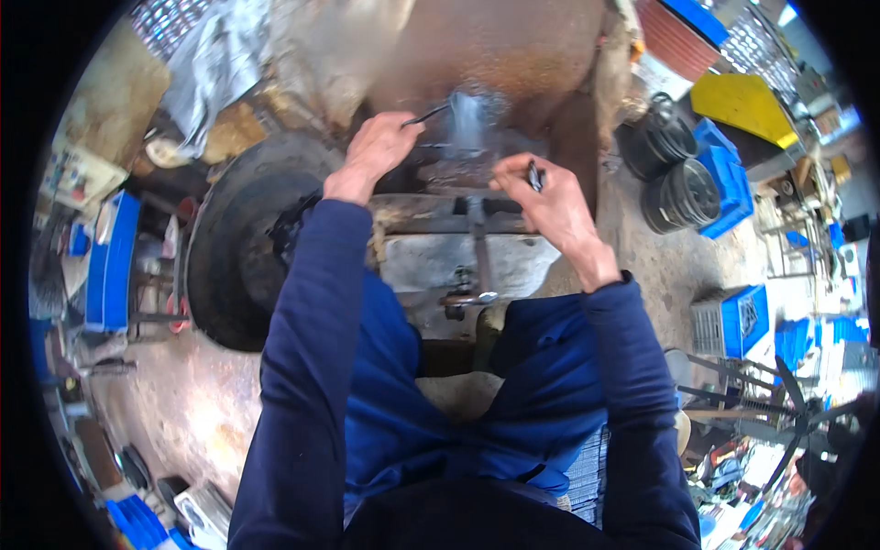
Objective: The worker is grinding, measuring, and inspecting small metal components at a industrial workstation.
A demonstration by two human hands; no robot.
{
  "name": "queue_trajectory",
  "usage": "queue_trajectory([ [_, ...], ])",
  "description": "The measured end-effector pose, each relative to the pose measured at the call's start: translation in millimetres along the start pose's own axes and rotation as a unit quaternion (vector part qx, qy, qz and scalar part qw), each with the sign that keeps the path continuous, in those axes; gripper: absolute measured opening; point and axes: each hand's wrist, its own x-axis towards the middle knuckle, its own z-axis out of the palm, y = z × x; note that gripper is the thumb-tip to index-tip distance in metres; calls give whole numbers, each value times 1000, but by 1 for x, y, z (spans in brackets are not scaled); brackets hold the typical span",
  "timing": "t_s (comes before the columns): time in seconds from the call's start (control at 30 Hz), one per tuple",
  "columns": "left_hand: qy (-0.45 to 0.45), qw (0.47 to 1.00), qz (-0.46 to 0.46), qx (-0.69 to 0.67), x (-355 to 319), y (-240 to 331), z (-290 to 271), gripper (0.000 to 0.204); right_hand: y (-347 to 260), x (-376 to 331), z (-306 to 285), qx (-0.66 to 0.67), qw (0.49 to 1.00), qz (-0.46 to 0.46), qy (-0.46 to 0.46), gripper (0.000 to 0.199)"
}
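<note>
My left hand (378,151) is closed on a thin dark metal rod (427,116), which points right toward a blurred bluish-white patch (467,124) on the brown, worn machine. What the patch is I cannot make out. On the other side of it, my right hand (555,203) is closed, a small dark piece (534,176) showing between thumb and fingers; its kind is unclear. Below both hands lies a grey metal plate (426,264) with an upright bar (478,234) and a clamp-like fitting (463,300) near my knees.
A large black round tub (215,266) stands by my left arm. To the right are dark metal buckets (683,194), blue crates (729,206) and a yellow panel (742,105). A black fan (802,422) stands at lower right. Grey cloth (215,69) hangs at upper left.
</note>
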Motion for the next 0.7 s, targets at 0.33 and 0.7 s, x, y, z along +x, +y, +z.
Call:
queue_trajectory([
  [0.33, 76, 994, -66, -36, -7, 24, 6, 29, 24, -43, 28, -256, 927, -234, -147, 40],
  [0.7, 251, 953, -29, -168, -8, 65, -5, 20, -1, 10, 29, -14, 996, -36, 78, 29],
])
